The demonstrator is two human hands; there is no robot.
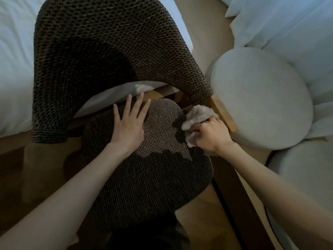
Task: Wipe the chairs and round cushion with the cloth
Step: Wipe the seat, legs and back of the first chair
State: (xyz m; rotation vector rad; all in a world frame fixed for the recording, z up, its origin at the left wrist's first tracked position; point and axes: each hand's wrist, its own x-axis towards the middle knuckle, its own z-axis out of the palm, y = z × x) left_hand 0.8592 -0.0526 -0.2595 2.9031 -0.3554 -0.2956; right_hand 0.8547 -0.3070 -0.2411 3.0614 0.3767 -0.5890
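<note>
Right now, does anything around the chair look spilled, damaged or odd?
Nothing stands out. The chair seat looks intact, the cloth is bunched in the right hand at its edge, and the round cushion sits beside it.

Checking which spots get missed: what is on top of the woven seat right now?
The left hand lies flat on the woven seat; the right hand grips the bunched cloth at its right edge. Fabric beneath them is covered.
</note>
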